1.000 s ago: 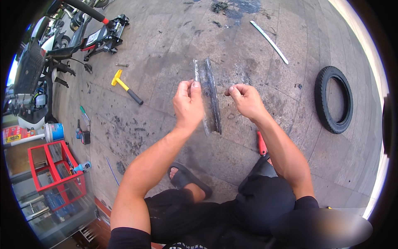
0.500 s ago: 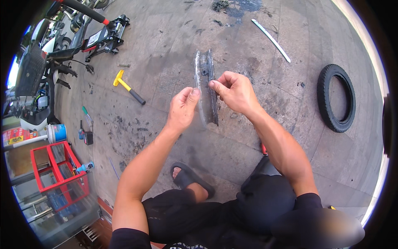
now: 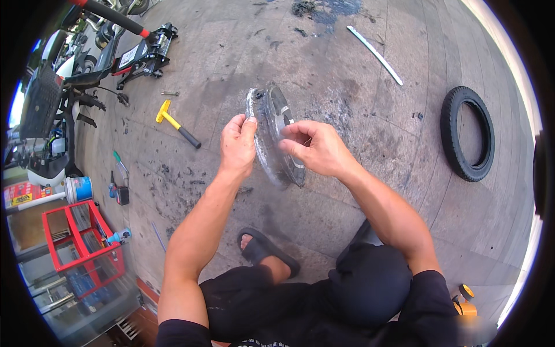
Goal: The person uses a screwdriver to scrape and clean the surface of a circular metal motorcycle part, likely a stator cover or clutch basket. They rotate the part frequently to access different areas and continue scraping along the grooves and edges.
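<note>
A worn, greyish metal wheel rim (image 3: 267,130) stands on edge between my hands, its channel facing up and its right side face partly showing. My left hand (image 3: 238,144) is closed on the rim's left edge, thumb on top. At the right edge is my right hand (image 3: 315,144), with its thumb and forefinger apart over the rim. Those fingertips are slightly blurred. A small dark valve stem (image 3: 259,93) sticks out in the channel near the far end. The rim's lower part is blurred, and I cannot tell whether it touches the ground.
A black tyre (image 3: 468,134) lies at the right, a pale strip (image 3: 376,55) beyond the rim. On the left are a yellow-headed hammer (image 3: 178,124), a bolt (image 3: 170,93), a cordless drill (image 3: 119,191), a red-framed rack (image 3: 81,254) and a floor jack (image 3: 153,49). A sandal (image 3: 269,251) is near.
The rim has turned and tilted, showing more of its right face, and shifted slightly left. My left hand moved left with it. My right hand moved slightly left and down, its fingers spreading from a pinch.
</note>
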### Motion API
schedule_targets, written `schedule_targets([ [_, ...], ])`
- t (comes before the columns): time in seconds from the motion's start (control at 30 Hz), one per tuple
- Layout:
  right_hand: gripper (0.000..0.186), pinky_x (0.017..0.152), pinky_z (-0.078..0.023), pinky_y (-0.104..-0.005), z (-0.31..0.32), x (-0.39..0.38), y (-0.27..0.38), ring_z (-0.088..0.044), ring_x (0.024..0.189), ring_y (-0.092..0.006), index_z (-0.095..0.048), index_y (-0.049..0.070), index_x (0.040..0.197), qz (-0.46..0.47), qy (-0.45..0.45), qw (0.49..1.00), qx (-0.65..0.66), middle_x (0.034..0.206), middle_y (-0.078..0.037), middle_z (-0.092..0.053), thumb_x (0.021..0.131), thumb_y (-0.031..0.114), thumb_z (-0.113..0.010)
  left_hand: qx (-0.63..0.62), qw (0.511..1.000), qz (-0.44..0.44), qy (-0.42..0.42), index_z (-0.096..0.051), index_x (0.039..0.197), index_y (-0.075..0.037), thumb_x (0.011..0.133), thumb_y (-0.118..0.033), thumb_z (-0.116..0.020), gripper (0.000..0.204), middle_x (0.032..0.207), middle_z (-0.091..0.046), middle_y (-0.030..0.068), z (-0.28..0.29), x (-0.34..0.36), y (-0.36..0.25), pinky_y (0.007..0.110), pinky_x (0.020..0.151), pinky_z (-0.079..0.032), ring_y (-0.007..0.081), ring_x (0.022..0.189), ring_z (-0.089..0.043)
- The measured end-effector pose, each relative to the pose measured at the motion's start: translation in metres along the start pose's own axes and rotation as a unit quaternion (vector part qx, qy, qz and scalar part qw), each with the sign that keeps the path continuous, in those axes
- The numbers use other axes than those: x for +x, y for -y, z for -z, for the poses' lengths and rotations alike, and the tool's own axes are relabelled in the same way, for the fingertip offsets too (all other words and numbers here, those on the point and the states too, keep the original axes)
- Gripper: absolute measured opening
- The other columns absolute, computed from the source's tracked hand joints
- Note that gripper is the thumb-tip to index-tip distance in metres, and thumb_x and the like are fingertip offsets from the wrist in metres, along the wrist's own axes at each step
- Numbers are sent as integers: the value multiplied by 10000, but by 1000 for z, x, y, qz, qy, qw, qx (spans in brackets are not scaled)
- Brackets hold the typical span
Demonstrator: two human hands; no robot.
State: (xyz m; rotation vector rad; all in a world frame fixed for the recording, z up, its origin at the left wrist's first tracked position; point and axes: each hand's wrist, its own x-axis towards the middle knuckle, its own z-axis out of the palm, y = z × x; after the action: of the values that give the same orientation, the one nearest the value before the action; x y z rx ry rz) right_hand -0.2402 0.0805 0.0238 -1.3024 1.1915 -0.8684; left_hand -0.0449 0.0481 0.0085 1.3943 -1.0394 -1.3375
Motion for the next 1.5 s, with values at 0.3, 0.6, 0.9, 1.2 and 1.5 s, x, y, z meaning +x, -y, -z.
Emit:
schedule_targets([
  [0.3,194,664,-509,-372,2,8,-9,-640,695,-235,-657,1,856,8,-46,992,-115,729,-130,-661,870,195,-658,18,999,-16,22,-610,963,-28,1003,-150,-556,139,796,-545,-62,-6,0,1,218,583,-355,17,687,-427],
  [0.6,155,621,-481,-270,-2,-2,-12,-554,666,-65,-662,-2,842,16,-36,994,98,731,-7,-652,920,128,-629,-11,999,-13,40,-595,1060,-12,1017,-122,-531,134,948,-656,23,2,7,8,232,716,-485,73,799,-589],
  [0.9,248,654,-503,-280,4,20,1,-614,713,-88,-722,-6,996,2,-84,994,67,759,-51,-681,917,211,-634,61,997,-51,25,-608,985,-17,1005,-149,-537,151,800,-542,-63,-8,-8,7,218,605,-368,19,698,-421],
  [1.2,228,741,-547,-382,18,28,16,-717,788,-264,-721,-20,889,-47,-8,999,-14,809,-185,-722,813,193,-694,132,988,-71,25,-608,1040,1,1009,-140,-528,165,841,-575,-39,-1,-17,11,219,628,-394,28,723,-466],
  [1.5,249,736,-535,-404,7,31,-5,-704,797,-280,-705,-9,905,-67,-1,998,-1,815,-181,-711,814,220,-671,120,991,-45,38,-599,1079,2,1021,-122,-508,164,881,-586,-29,-2,-25,10,207,655,-398,24,744,-472],
])
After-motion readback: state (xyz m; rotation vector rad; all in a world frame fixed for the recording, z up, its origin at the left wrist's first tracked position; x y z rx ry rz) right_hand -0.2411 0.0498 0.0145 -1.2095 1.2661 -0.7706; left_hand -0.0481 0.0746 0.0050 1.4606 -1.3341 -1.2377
